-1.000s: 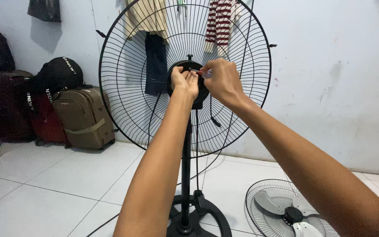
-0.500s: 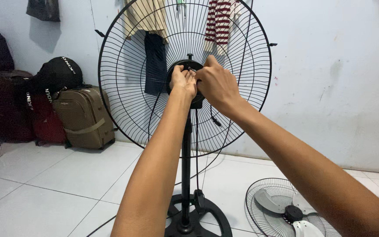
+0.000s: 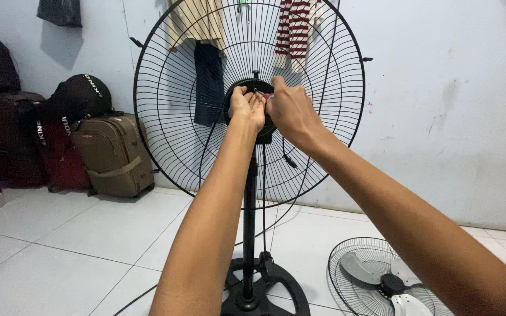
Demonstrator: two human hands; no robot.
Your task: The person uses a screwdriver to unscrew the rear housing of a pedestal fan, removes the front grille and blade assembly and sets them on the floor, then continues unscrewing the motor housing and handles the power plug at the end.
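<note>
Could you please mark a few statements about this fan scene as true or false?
1. Both hands, left hand and right hand, meet at the fan hub. True.
2. The standing fan's wire guard has blades spinning behind it. False: only hanging clothes show through it.
3. A second guard with blades lies on the floor. True.
4. The brown suitcase stands to the right of the fan. False: it stands to the left, by the wall.

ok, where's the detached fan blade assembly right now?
In the head view, the fan blade assembly lies in a wire guard on the white tile floor at lower right, right of the stand fan's round base and below the right forearm.
</note>
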